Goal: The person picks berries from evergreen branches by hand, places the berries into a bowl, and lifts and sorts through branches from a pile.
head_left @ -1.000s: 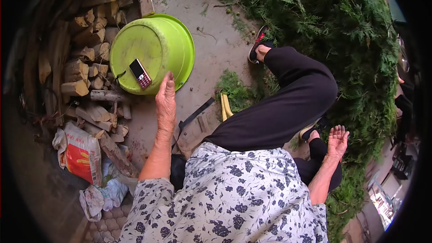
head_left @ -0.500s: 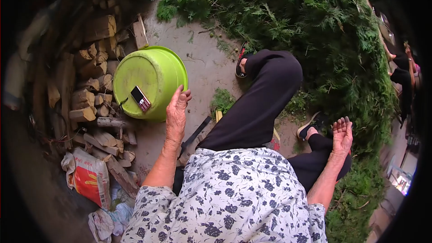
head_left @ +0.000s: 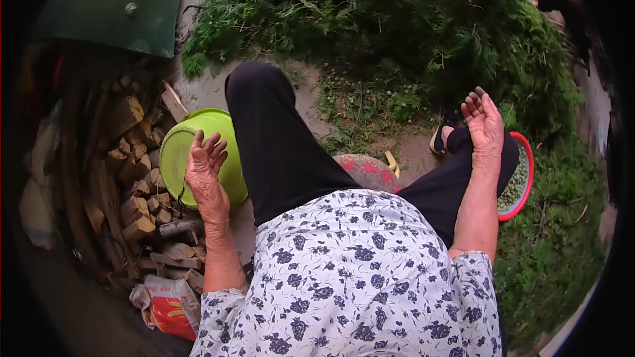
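Observation:
My left hand (head_left: 206,175) is raised with palm turned inward and fingers apart, holding nothing. It overlaps an upturned lime-green plastic tub (head_left: 173,162) in the view; I cannot tell whether it touches it. The phone seen earlier on the tub's base is hidden now. My right hand (head_left: 485,122) is up over my right leg, its fingers loosely bent and nothing in it. Beyond that forearm, a red-rimmed basin (head_left: 527,188) with small green pieces inside shows partly behind my leg.
Split firewood (head_left: 135,178) is stacked at left, above a red and white bag (head_left: 173,307). Cut evergreen branches (head_left: 410,33) heap up ahead and at right. A green panel (head_left: 116,10) is at upper left. A yellow piece (head_left: 393,164) lies by a worn red round surface (head_left: 364,168).
My view has shifted, and my raised knee has swung left. Both hands have moved up in view. The red-rimmed basin has come into sight; the phone has gone out of sight.

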A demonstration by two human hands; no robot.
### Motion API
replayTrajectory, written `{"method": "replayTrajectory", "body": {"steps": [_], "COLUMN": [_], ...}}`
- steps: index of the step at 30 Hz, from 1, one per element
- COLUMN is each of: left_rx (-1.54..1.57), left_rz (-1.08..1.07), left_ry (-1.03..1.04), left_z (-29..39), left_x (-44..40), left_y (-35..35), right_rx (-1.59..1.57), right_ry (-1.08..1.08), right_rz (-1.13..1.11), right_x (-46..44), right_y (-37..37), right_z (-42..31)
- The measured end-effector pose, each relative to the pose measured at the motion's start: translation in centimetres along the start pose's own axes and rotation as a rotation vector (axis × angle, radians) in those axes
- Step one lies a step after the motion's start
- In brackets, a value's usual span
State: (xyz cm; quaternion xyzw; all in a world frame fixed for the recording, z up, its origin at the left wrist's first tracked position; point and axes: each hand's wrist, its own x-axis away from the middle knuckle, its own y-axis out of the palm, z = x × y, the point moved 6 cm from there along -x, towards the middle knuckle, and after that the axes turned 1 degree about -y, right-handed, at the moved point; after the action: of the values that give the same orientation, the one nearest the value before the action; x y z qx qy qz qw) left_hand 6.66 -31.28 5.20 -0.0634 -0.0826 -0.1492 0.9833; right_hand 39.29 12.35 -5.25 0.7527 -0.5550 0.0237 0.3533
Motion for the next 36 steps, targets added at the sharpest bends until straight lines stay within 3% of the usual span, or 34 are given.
{"method": "replayTrajectory", "body": {"steps": [16,19,23,27,30,33,36], "left_rx": [0.092,0.192,0.204,0.241,0.059,-0.178,-0.42], "left_rz": [-0.086,-0.112,-0.002,0.106,0.142,-0.013,-0.137], "left_ry": [-0.006,0.082,0.128,0.046,-0.077,-0.224,-0.155], "left_z": [1.9,3.8,4.5,1.3,-3.8,-11.4,-20.7], "left_x": [0.4,-0.2,-2.4,-5.2,-8.3,-11.6,-15.0], "left_y": [4.5,5.0,3.0,0.5,0.1,1.4,3.2], "right_rx": [-0.047,-0.044,0.009,0.045,0.081,0.153,0.3], "right_ry": [-0.064,-0.065,-0.028,0.016,0.061,0.087,0.084], "right_rz": [0.058,0.049,0.032,-0.025,0.036,0.149,0.163], "right_x": [0.1,0.1,0.2,1.2,1.2,1.1,-0.7], "right_y": [0.1,0.9,2.3,3.7,2.8,1.7,-0.6], "right_z": [-0.7,-0.5,0.4,1.2,2.8,4.4,7.8]}}
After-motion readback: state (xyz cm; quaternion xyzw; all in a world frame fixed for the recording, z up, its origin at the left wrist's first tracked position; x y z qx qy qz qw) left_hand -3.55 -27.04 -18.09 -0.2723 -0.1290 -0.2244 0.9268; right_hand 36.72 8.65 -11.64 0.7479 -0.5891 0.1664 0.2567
